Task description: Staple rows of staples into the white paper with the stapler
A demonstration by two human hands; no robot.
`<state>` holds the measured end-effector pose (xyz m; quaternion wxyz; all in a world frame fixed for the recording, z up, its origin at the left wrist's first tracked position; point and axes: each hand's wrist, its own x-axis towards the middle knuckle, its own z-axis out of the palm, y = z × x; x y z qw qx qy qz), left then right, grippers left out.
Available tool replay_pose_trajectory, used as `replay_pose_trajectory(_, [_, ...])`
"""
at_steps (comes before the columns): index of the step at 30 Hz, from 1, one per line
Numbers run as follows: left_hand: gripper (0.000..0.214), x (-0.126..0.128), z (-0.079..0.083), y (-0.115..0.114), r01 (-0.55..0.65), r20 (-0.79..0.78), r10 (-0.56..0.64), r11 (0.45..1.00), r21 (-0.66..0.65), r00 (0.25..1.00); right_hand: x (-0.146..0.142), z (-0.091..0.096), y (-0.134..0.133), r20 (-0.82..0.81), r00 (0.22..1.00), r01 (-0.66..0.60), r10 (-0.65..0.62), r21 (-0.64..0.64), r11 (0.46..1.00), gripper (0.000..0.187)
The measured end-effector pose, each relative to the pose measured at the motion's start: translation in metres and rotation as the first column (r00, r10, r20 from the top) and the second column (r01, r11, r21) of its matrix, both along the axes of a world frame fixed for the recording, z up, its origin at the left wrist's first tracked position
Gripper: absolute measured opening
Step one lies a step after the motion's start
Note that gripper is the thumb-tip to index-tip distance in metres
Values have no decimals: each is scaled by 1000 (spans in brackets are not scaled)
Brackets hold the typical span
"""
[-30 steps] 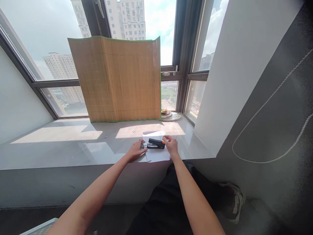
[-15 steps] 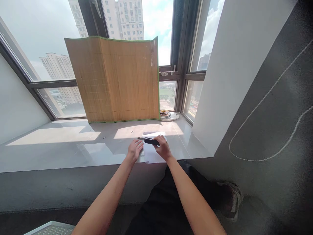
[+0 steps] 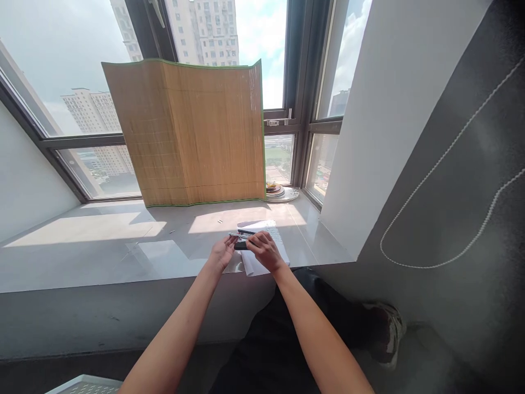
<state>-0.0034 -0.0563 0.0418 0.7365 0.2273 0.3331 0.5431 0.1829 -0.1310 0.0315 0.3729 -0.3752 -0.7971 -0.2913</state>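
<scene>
Over the paper, my right hand [image 3: 266, 253] is closed round the back of a black stapler [image 3: 241, 246], whose parts are swung apart so that a metal strip shows between them. At the front end of it, my left hand [image 3: 222, 253] has its fingers bent against the stapler; exactly how they grip is too small to make out. Beneath both hands lie white paper sheets [image 3: 256, 267], with writing on the right part and a curled edge near the front. Small metallic bits [image 3: 220, 221], perhaps staples, lie on the sill behind.
A bamboo mat [image 3: 197, 131] with green edging leans upright against the window. Beside it, a stack of round plates or discs [image 3: 281, 192] sits on the white windowsill [image 3: 102, 257]. A beaded cord [image 3: 404, 265] hangs at the right. A pale perforated container [image 3: 88, 385] stands low at the left.
The stapler has been opened and its metal strip shows. My right hand has moved slightly left; my left fingers have curled in to its front end. More written paper is uncovered.
</scene>
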Motion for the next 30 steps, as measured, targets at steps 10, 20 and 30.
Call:
replay_pose_trajectory(10, [9, -8, 4, -7, -209, -278, 218, 976, 62, 936, 6, 0, -2, -429, 887, 27, -172, -324, 946, 27])
replay_pose_trajectory(20, [47, 1, 31, -28, 38, -579, 267, 888, 459, 770, 26, -7, 6, -485, 676, 4, -555, -750, 661, 24])
replay_pose_trajectory(30, [57, 31, 53, -60, 252, -613, 114, 842, 477, 782, 8, 18, -16, -644, 759, -286, 93, -202, 937, 11])
